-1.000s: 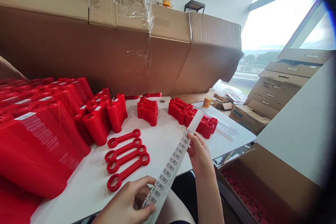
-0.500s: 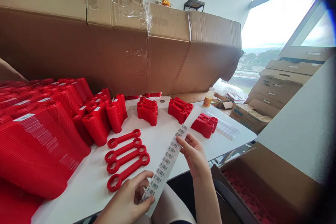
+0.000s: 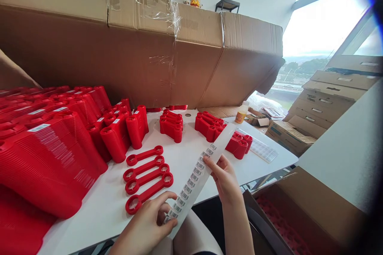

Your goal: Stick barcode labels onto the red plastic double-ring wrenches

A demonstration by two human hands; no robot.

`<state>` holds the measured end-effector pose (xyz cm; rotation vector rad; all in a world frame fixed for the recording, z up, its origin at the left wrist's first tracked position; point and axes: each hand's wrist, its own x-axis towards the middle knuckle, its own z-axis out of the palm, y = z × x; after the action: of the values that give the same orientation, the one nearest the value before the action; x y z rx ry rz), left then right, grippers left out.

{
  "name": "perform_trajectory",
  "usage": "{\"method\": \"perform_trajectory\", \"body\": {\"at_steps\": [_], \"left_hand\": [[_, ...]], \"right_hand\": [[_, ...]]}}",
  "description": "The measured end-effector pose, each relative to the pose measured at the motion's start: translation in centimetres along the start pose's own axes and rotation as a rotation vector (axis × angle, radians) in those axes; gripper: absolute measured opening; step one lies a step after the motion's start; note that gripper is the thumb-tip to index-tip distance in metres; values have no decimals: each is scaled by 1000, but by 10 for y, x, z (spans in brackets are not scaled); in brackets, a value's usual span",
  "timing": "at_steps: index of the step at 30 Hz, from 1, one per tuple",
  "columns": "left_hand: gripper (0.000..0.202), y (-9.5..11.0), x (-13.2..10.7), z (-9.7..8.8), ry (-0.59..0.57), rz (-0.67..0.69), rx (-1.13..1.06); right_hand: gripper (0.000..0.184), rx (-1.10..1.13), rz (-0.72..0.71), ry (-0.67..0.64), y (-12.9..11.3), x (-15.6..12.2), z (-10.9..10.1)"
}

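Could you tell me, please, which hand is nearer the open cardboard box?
Right hand: it is up and left of the open cardboard box, gripping the barcode strip. The left hand is farther left, at the strip's lower end.

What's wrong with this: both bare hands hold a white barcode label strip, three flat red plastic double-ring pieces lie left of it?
The count: the head view shows four flat red plastic double-ring pieces left of the white barcode label strip, not three. The left hand and right hand hold it.
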<state>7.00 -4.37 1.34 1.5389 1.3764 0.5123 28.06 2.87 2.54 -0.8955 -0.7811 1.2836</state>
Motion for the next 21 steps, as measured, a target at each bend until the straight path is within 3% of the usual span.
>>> {"method": "perform_trajectory", "body": {"at_steps": [7, 10, 15, 21], "left_hand": [[47, -2, -1, -1, 63, 10, 59], [40, -5, 1, -8, 207, 31, 289], [40, -16, 7, -20, 450, -53, 606], [40, -23, 12, -18, 410, -113, 770]], "right_hand": [[46, -45, -27, 7, 1, 5, -9], [47, -46, -31, 65, 1, 13, -24], [46, -45, -38, 136, 0, 19, -40], [48, -77, -9, 58, 0, 12, -28]]}}
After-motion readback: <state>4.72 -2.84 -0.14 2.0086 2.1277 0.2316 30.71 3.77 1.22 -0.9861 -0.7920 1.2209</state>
